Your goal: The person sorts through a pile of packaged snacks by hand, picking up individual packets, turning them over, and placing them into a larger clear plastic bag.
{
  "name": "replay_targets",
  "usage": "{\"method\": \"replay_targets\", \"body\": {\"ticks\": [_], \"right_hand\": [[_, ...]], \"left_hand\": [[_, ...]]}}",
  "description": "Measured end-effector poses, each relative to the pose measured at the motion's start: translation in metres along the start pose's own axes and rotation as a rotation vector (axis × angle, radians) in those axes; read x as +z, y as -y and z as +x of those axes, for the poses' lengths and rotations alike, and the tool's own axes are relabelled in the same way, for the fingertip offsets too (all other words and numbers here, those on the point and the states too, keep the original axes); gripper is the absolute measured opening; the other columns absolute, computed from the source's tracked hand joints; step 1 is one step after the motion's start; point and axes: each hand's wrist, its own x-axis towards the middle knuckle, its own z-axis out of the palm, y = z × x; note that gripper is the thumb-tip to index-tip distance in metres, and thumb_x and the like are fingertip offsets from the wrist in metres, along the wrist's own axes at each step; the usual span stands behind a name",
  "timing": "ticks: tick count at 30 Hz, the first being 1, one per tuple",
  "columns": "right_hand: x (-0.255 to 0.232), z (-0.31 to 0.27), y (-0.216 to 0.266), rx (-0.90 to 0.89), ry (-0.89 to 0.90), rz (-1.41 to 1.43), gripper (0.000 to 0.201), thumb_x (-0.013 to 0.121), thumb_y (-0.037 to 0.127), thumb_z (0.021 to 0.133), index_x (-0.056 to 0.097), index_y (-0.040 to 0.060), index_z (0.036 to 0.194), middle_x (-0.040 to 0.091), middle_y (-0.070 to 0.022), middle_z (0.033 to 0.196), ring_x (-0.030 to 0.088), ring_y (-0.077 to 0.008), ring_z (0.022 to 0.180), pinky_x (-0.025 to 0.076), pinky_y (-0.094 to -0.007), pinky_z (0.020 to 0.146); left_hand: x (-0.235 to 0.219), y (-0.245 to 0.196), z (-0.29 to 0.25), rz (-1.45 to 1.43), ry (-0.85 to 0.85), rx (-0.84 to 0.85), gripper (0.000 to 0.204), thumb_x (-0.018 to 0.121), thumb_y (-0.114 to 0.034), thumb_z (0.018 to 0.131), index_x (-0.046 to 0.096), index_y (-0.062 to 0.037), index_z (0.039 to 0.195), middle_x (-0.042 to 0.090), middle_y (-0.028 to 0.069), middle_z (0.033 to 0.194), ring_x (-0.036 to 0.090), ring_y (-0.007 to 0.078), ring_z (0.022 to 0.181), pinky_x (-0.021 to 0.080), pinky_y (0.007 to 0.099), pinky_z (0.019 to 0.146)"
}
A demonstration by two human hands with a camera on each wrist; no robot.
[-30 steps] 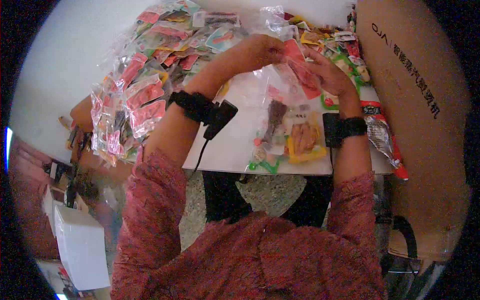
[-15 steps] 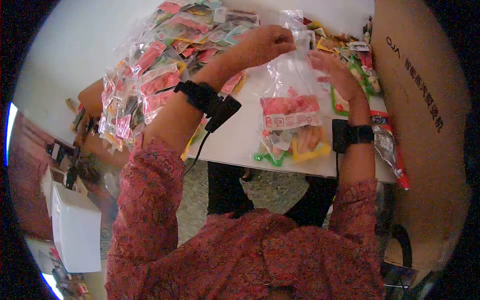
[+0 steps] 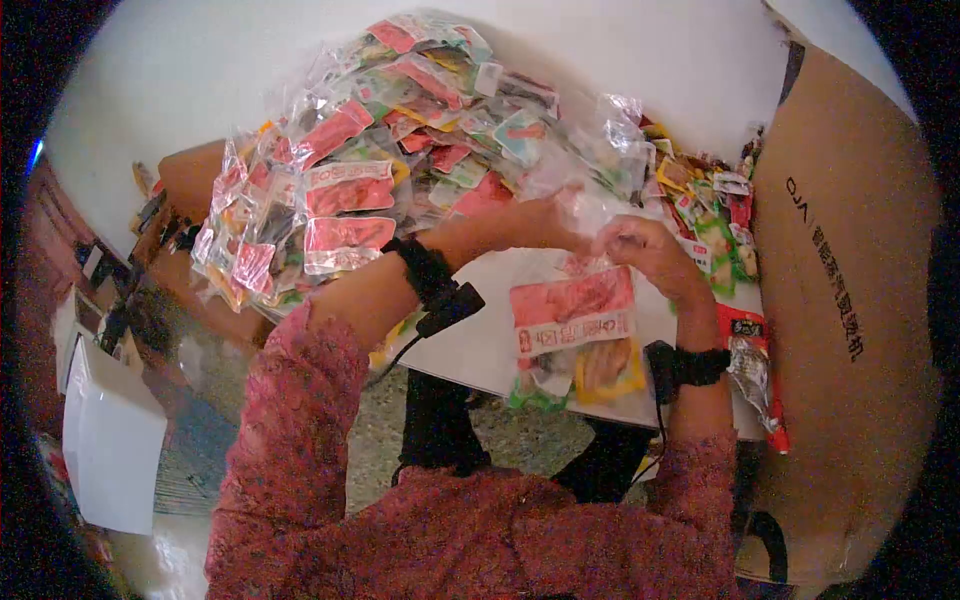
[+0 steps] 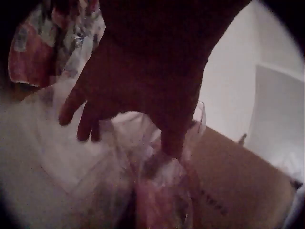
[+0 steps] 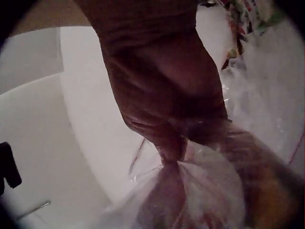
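A clear plastic bag with a red-and-white printed panel (image 3: 575, 310) lies before me on the white table, with green and yellow food packets (image 3: 608, 368) showing at its lower end. My right hand (image 3: 645, 252) pinches the bag's gathered neck; in the right wrist view, film fans out below the fingertips (image 5: 171, 155). Close to its left is my left hand (image 3: 550, 225), blurred in the head view. In the left wrist view the left fingers (image 4: 71, 112) hang loosely apart from the thumb, over the clear film (image 4: 95, 167), with the thumb touching the bag.
A large heap of filled bags (image 3: 350, 190) covers the table's left and back. Loose packets (image 3: 715, 225) lie at the back right, with a red-and-silver packet (image 3: 752, 365) nearer me. A tall cardboard box (image 3: 850, 300) stands along the right side.
The bag was spread between both hands, then hung with its printed panel facing me. Now its neck is gathered in the right hand, and both hands are lower and closer together.
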Motion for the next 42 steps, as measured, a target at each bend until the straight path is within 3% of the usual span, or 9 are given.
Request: {"method": "replay_targets", "body": {"ticks": [2,9,11,17,20,24,29,39,42], "right_hand": [[-0.003,0.003,0.013,-0.005,-0.052,0.039,0.014,0.054,0.015,0.078,0.056,0.0019,0.084,0.054,-0.0008,0.081,0.05,-0.0081,0.073,0.042,-0.0221,0.066],[-0.045,0.045,0.018,0.039,0.326,0.282,0.081,0.067,0.033,0.065,0.023,0.006,0.128,0.042,-0.0114,0.118,0.039,-0.0189,0.109,0.036,-0.0324,0.086],[-0.033,0.068,0.017,0.1,-0.098,0.035,0.088,0.067,0.034,0.063,0.018,0.0043,0.129,0.032,-0.0151,0.126,0.031,-0.0227,0.117,0.03,-0.0343,0.093],[-0.005,0.126,-0.074,-0.174,-0.235,-1.0,0.092,0.066,0.034,0.06,0.013,0.0123,0.132,0.03,-0.0185,0.126,0.03,-0.0294,0.117,0.03,-0.0358,0.093],[-0.005,0.119,-0.047,0.22,-0.041,-0.943,0.067,0.062,0.027,0.064,0.034,0.0116,0.123,0.041,-0.0178,0.118,0.044,-0.0306,0.105,0.037,-0.0366,0.087],[-0.057,0.108,-0.112,0.095,-0.062,-1.035,0.033,0.054,0.021,0.07,0.053,0.0057,0.1,0.052,-0.0176,0.099,0.052,-0.033,0.088,0.043,-0.0397,0.075],[-0.076,0.091,-0.082,0.252,-0.6,-1.551,0.024,0.043,0.023,0.076,0.056,0.002,0.075,0.055,-0.0198,0.083,0.053,-0.0346,0.08,0.043,-0.0458,0.061],[-0.114,0.167,-0.1,0.115,-0.514,-1.106,0.1,0.068,0.035,0.059,0.005,0.0105,0.132,0.035,-0.0296,0.118,0.036,-0.0404,0.109,0.033,-0.0396,0.09],[-0.1,0.173,-0.104,0.112,-0.387,-1.088,0.083,0.066,0.031,0.061,0.022,0.0081,0.128,0.041,-0.025,0.114,0.041,-0.0389,0.104,0.035,-0.0396,0.089]], "left_hand": [[-0.014,-0.004,0.001,-0.441,0.496,-0.112,0.048,0.06,-0.031,0.074,0.049,0.0028,0.106,0.056,0.0091,0.093,0.053,0.0174,0.083,0.042,0.0287,0.075],[-0.036,-0.043,-0.032,0.038,0.347,0.336,0.018,0.047,-0.026,0.08,0.05,-0.0084,0.084,0.055,0.0063,0.073,0.054,0.0203,0.07,0.042,0.0336,0.062],[-0.039,-0.055,-0.05,-0.113,0.292,0.362,0.015,0.052,-0.022,0.074,0.048,-0.0082,0.078,0.053,0.0143,0.069,0.054,0.0303,0.068,0.042,0.0384,0.061],[-0.05,-0.083,-0.083,-0.079,0.338,0.421,0.016,0.052,-0.02,0.071,0.048,-0.0104,0.082,0.053,0.0122,0.062,0.053,0.0347,0.06,0.041,0.0419,0.052],[-0.055,-0.089,-0.087,-0.114,0.4,0.418,0.017,0.053,-0.017,0.068,0.049,-0.0111,0.083,0.052,0.0119,0.058,0.053,0.0338,0.056,0.041,0.0413,0.049],[-0.057,-0.093,-0.085,-0.046,0.544,0.398,0.019,0.054,-0.015,0.065,0.05,-0.0117,0.083,0.052,0.0115,0.056,0.053,0.033,0.055,0.041,0.0416,0.048],[-0.058,-0.095,-0.077,-0.136,0.563,0.434,0.017,0.054,-0.015,0.065,0.049,-0.0109,0.081,0.052,0.0116,0.056,0.053,0.0329,0.054,0.041,0.0414,0.048],[-0.061,-0.096,-0.066,-0.144,0.555,0.486,0.016,0.052,-0.014,0.068,0.044,-0.0101,0.082,0.051,0.0112,0.056,0.052,0.0336,0.054,0.04,0.0399,0.046],[-0.06,-0.092,-0.06,-0.172,0.595,0.44,0.017,0.053,-0.014,0.068,0.045,-0.0097,0.082,0.051,0.0111,0.057,0.052,0.0336,0.055,0.04,0.0399,0.047]]}}
